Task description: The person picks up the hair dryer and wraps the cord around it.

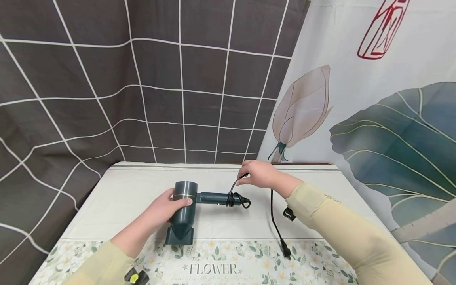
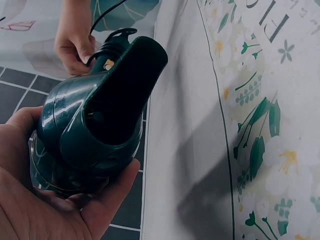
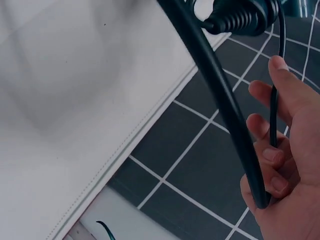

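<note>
A dark teal hair dryer (image 1: 184, 211) is held in my left hand (image 1: 165, 208), its thumb across the barrel and fingers behind. Its handle (image 1: 213, 198) points right, and a flat nozzle (image 2: 145, 65) sits on the barrel's near end. Several turns of black power cord (image 1: 233, 199) are wound round the handle's end. With curled fingers, my right hand (image 1: 260, 174) grips the cord to the right of the handle; in the right wrist view the cord (image 3: 220, 95) runs through those fingers. From that hand the loose length hangs down to a plug (image 1: 286, 250).
Under the hands is a table with a white cloth (image 1: 117, 202), its front band printed with flowers and the word FLOWER. A dark gridded curtain (image 1: 199, 107) stands behind, and a white curtain with a lotus print (image 1: 303, 107) is at the right.
</note>
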Available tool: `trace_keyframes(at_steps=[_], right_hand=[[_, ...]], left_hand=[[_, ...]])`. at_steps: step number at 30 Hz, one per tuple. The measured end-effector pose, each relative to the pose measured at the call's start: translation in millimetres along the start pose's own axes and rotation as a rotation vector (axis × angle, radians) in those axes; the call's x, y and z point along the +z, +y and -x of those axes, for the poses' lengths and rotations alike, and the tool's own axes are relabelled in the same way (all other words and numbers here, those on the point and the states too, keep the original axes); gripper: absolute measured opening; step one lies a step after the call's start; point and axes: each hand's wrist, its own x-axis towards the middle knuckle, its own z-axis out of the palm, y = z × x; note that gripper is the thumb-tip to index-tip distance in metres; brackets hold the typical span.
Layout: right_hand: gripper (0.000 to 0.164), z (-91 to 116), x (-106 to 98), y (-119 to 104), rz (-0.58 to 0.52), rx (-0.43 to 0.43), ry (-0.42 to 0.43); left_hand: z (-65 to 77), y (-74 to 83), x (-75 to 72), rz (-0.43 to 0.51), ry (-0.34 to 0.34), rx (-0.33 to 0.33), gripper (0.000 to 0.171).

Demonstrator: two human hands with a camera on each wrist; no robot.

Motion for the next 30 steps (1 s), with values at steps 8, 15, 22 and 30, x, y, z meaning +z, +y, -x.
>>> trace_keyframes(at_steps=[8, 15, 22, 30], right_hand=[[0.023, 1, -1, 6, 0.020, 0.083, 0.010], [0.024, 1, 2, 17, 0.001, 0.151, 0.076], [0.026, 1, 1, 22, -0.091, 0.233, 0.102], [0.028, -1, 6, 16, -0.191, 0.259, 0.144]], left_hand=[[2.4, -0.5, 0.8, 0.008, -0.027, -0.012, 0.089], [4.2, -1.4, 2.3, 0.041, -0.059, 0.006, 0.084], [5.9, -0.1, 4.6, 0.077, -0.082, 0.012, 0.080], [7.6, 1.6, 6.1, 0.111, -0.087, 0.015, 0.075]])
